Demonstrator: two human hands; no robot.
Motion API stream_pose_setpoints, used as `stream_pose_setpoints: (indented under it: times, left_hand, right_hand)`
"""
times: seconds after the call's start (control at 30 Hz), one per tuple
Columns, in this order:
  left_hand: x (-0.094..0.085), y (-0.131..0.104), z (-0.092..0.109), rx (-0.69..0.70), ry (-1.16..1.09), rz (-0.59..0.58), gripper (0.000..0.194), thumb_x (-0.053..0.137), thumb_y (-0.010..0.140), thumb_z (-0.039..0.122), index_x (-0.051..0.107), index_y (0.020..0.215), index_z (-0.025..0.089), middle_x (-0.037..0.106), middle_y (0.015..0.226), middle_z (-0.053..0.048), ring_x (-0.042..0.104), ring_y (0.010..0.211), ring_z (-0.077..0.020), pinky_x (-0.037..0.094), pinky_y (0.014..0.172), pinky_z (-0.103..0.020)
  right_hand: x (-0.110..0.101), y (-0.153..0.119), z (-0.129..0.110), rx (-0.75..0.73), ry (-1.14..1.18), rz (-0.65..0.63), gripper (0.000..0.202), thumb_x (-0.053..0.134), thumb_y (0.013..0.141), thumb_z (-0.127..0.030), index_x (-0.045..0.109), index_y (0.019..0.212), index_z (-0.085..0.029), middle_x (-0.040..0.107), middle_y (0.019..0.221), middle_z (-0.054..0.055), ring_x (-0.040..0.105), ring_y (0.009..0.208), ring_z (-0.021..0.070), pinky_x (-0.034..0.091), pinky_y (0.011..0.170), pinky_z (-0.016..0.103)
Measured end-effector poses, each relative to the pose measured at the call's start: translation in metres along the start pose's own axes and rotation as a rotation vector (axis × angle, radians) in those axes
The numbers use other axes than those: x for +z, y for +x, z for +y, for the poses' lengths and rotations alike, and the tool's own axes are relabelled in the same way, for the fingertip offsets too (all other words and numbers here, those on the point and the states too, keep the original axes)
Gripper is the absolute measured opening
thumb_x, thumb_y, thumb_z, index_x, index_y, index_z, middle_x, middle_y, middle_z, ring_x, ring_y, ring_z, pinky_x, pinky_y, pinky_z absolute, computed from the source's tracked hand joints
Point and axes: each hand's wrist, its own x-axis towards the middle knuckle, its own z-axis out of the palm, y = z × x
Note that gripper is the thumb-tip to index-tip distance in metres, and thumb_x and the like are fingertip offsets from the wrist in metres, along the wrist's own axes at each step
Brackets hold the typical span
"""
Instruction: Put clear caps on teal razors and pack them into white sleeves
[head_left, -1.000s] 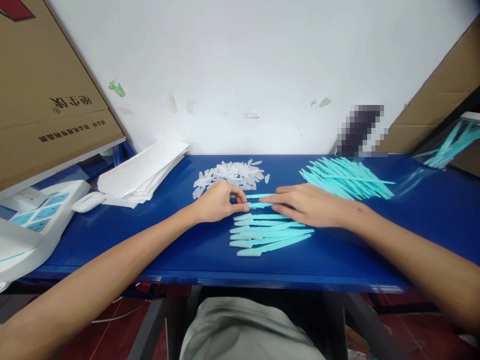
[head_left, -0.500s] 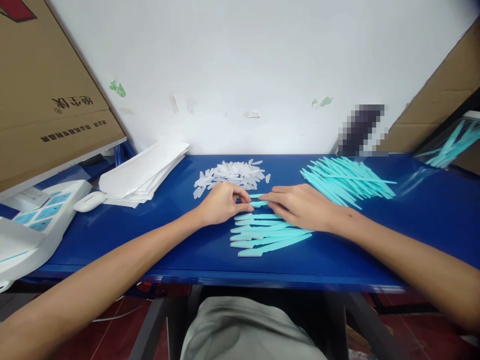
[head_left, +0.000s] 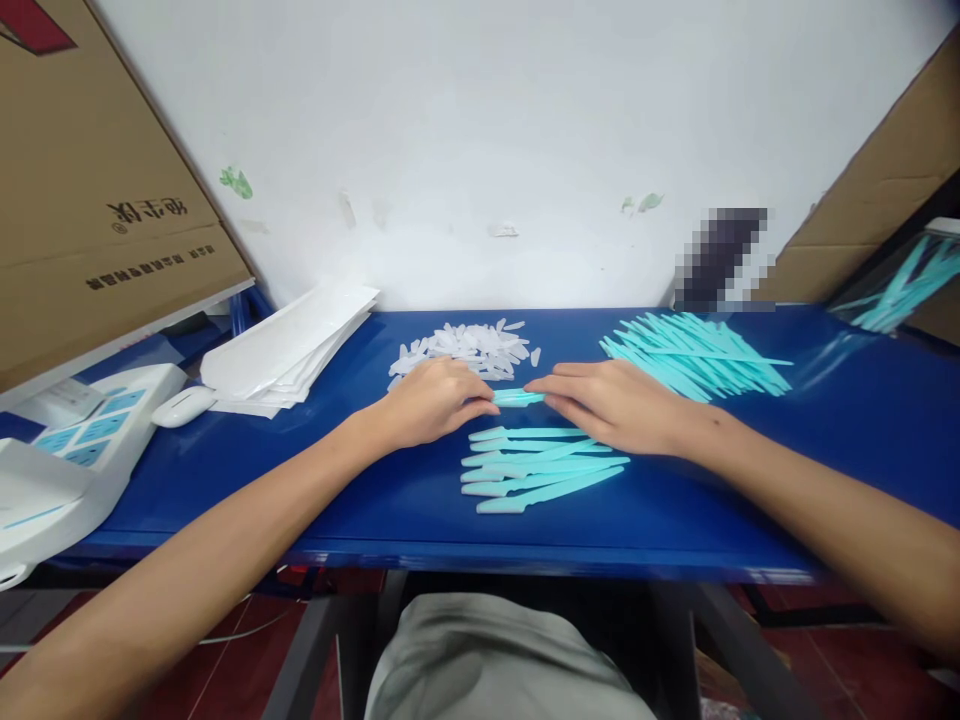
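Observation:
Between my hands lie a few turquoise sticks [head_left: 517, 398], held at both ends. My left hand [head_left: 437, 402] has its fingers closed on their left end, beside a heap of translucent white caps [head_left: 469, 345]. The fingers of my right hand [head_left: 616, 405] are closed on their right end. Just below, several turquoise sticks with pale capped left ends [head_left: 540, 470] lie in a loose row. A larger pile of turquoise sticks [head_left: 694, 355] is at the right, beyond my right hand.
White flat sleeves [head_left: 289, 350] are stacked at the left on the blue table [head_left: 420, 520]. Beside them are a white mouse-like object [head_left: 184, 407] and a white and blue case [head_left: 112, 420]. A cardboard box [head_left: 97, 190] leans at the far left. A clear bag of sticks [head_left: 904, 285] is at the right.
Both hands have moved slightly apart, showing more of the sticks between them. My left hand has shifted left, and my right hand has moved a little right, off the row below.

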Motion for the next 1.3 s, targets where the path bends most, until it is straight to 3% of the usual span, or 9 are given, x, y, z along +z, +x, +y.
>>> stream_pose_setpoints:
  times: [0.17, 0.33, 0.43, 0.53, 0.73, 0.87, 1.07, 1.17, 1.3]
  left_hand:
    - [0.0, -0.002, 0.003, -0.002, -0.16, 0.091, 0.023, 0.065, 0.099, 0.034, 0.079, 0.091, 0.018, 0.076, 0.078, -0.004, 0.066, 0.07, -0.0168, 0.047, 0.069, -0.029]
    - [-0.003, -0.001, -0.001, -0.049, -0.144, -0.027, 0.031, 0.063, 0.099, 0.045, 0.079, 0.094, 0.019, 0.076, 0.082, -0.005, 0.068, 0.076, -0.0185, 0.048, 0.073, -0.03]
    - [-0.003, -0.001, -0.006, -0.187, -0.107, 0.068, 0.04, 0.051, 0.104, 0.049, 0.075, 0.112, 0.018, 0.076, 0.097, -0.008, 0.067, 0.085, -0.0202, 0.049, 0.08, -0.033]
    - [0.0, -0.004, -0.014, -0.31, -0.03, 0.137, 0.042, 0.038, 0.107, 0.037, 0.068, 0.128, 0.017, 0.071, 0.11, -0.011, 0.062, 0.097, -0.0234, 0.049, 0.089, -0.038]
    - [0.009, -0.009, -0.027, -0.275, 0.081, -0.056, 0.044, 0.035, 0.106, 0.029, 0.067, 0.136, 0.025, 0.053, 0.132, -0.016, 0.048, 0.118, -0.0319, 0.046, 0.101, -0.051]
    - [0.011, -0.009, -0.03, -0.246, 0.065, -0.094, 0.046, 0.032, 0.107, 0.028, 0.06, 0.144, 0.027, 0.047, 0.142, -0.017, 0.041, 0.133, -0.035, 0.042, 0.108, -0.056]
    - [0.013, -0.008, -0.032, -0.236, 0.024, -0.194, 0.053, 0.036, 0.104, 0.019, 0.046, 0.155, 0.03, 0.034, 0.161, -0.016, 0.027, 0.151, -0.0376, 0.029, 0.119, -0.062]
    - [0.015, -0.007, -0.032, -0.227, 0.037, -0.251, 0.06, 0.039, 0.1, 0.013, 0.043, 0.156, 0.031, 0.027, 0.166, -0.015, 0.021, 0.155, -0.0392, 0.027, 0.12, -0.064]
    - [0.013, -0.007, -0.029, -0.221, 0.059, -0.227, 0.053, 0.04, 0.1, 0.015, 0.05, 0.151, 0.027, 0.035, 0.162, -0.017, 0.026, 0.152, -0.0401, 0.032, 0.117, -0.064]
  right_hand:
    - [0.002, -0.001, 0.001, -0.059, 0.085, 0.026, 0.043, 0.036, 0.107, -0.028, 0.067, 0.134, -0.016, 0.073, 0.099, 0.01, 0.065, 0.077, 0.0192, 0.042, 0.067, 0.031]
    - [0.002, 0.003, -0.004, -0.026, 0.04, 0.018, 0.042, 0.036, 0.107, -0.027, 0.069, 0.131, -0.017, 0.073, 0.099, 0.009, 0.065, 0.077, 0.0196, 0.041, 0.066, 0.031]
    - [0.002, 0.004, -0.006, -0.006, -0.057, 0.007, 0.041, 0.037, 0.106, -0.028, 0.071, 0.125, -0.016, 0.074, 0.098, 0.011, 0.066, 0.08, 0.0221, 0.04, 0.066, 0.032]
    - [0.005, 0.004, -0.007, -0.016, -0.136, -0.005, 0.038, 0.04, 0.106, -0.029, 0.075, 0.115, -0.016, 0.074, 0.096, 0.011, 0.066, 0.085, 0.0244, 0.04, 0.069, 0.034]
    - [0.004, 0.004, -0.015, -0.022, -0.183, 0.018, 0.044, 0.042, 0.107, -0.043, 0.077, 0.105, -0.016, 0.077, 0.092, 0.011, 0.066, 0.084, 0.025, 0.037, 0.075, 0.037]
    - [0.0, 0.005, -0.008, 0.062, -0.148, 0.106, 0.044, 0.038, 0.108, -0.04, 0.076, 0.107, -0.018, 0.078, 0.087, 0.009, 0.065, 0.079, 0.0227, 0.031, 0.084, 0.041]
    - [0.006, 0.007, 0.008, 0.124, -0.059, 0.005, 0.043, 0.044, 0.105, -0.042, 0.074, 0.119, -0.014, 0.066, 0.057, 0.002, 0.056, 0.06, 0.0201, 0.037, 0.086, 0.041]
    - [0.009, 0.008, 0.01, 0.136, -0.063, -0.034, 0.042, 0.045, 0.104, -0.041, 0.074, 0.121, -0.016, 0.07, 0.062, 0.005, 0.064, 0.07, 0.0247, 0.042, 0.077, 0.037]
    - [0.01, 0.007, 0.014, 0.142, 0.038, -0.067, 0.038, 0.046, 0.104, -0.034, 0.074, 0.123, -0.017, 0.078, 0.079, 0.007, 0.069, 0.069, 0.0219, 0.048, 0.071, 0.034]
